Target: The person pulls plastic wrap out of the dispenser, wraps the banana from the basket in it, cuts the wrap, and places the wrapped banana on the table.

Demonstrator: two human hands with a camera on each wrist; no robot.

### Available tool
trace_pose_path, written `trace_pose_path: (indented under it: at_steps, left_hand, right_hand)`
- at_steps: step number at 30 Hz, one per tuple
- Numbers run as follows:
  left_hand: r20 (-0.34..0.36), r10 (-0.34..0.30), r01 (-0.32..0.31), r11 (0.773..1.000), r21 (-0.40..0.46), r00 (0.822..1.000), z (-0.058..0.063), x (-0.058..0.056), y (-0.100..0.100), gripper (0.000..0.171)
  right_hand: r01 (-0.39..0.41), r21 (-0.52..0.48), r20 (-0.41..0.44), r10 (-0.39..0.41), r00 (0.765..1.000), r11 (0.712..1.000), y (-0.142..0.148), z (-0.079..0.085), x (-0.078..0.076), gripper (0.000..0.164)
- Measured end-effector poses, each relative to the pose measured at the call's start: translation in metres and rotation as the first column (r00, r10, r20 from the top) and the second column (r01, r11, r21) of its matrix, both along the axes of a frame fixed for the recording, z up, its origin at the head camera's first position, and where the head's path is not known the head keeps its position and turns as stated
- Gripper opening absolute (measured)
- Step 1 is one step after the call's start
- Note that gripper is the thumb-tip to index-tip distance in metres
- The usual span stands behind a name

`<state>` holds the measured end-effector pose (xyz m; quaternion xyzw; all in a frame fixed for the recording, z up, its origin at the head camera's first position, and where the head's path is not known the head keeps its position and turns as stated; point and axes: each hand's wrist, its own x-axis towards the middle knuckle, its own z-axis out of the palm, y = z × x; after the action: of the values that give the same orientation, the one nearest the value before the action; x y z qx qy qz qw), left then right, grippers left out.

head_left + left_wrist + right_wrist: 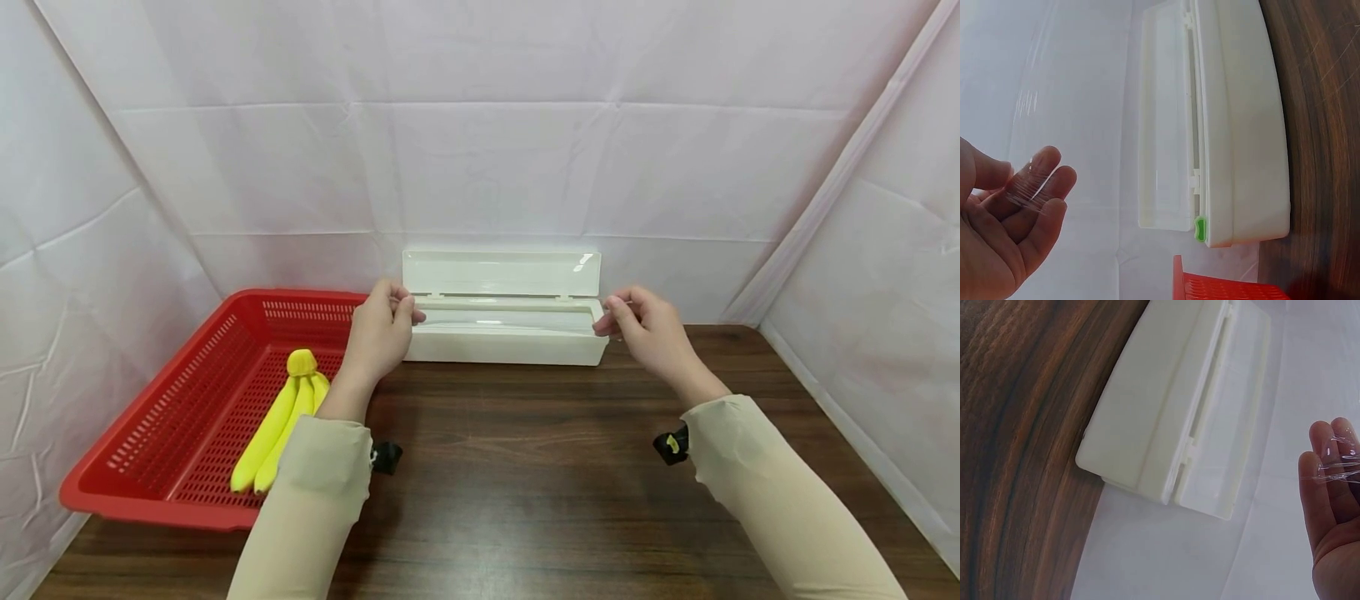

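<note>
A white cling film dispenser [506,348] stands at the back of the table, its lid [501,273] raised on the hinge. Clear cling film [1027,105] stretches between the two hands, over the dispenser in the head view. At its left end, my left hand [381,329] pinches the film between thumb and fingers. My right hand [648,329] pinches the opposite end, and wrinkled film [1341,470] lies across its fingers in the right wrist view. A green slider [1200,229] shows at the dispenser's end in the left wrist view.
On the left is a red plastic basket [153,392] with a bunch of yellow bananas [273,433] in it, beside my left forearm. White cloth walls [480,167] enclose the dark wooden table [517,483] at the back and sides.
</note>
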<state>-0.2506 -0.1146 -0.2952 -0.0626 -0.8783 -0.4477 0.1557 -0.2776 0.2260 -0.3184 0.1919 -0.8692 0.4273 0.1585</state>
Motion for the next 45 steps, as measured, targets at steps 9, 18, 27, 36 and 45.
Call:
trace_pose_path:
  at_steps: [9, 18, 27, 36, 45]
  left_hand:
    - [0.003, 0.011, -0.011, 1.0, 0.007, 1.0, 0.0, 0.004, 0.0, 0.014]
    - [0.0, 0.025, -0.025, 1.0, 0.008, 1.0, -0.001, 0.008, 0.0, 0.014]
    - [0.011, 0.035, -0.036, 0.999, 0.016, 0.999, -0.003, 0.014, 0.001, 0.014]
    - [0.024, 0.033, -0.033, 0.999, 0.011, 0.999, -0.007, 0.02, 0.002, 0.014]
    - [-0.004, 0.038, -0.038, 0.999, -0.002, 0.999, -0.012, 0.026, 0.003, 0.013]
  right_hand:
    - [0.001, 0.002, -0.002, -0.001, 1.0, 1.0, -0.001, 0.001, 0.005, 0.029]
    - [0.0, 0.008, -0.017, 0.0, 1.0, 1.0, -0.002, 0.001, 0.008, 0.028]
    - [0.001, 0.006, -0.025, -0.001, 1.0, 1.0, -0.002, 0.0, 0.011, 0.027]
    - [-0.008, -0.003, -0.015, 0.008, 1.0, 1.0, 0.0, -0.004, 0.015, 0.026]
    - [-0.001, 0.011, -0.017, 0.002, 1.0, 1.0, 0.001, -0.01, 0.019, 0.025]
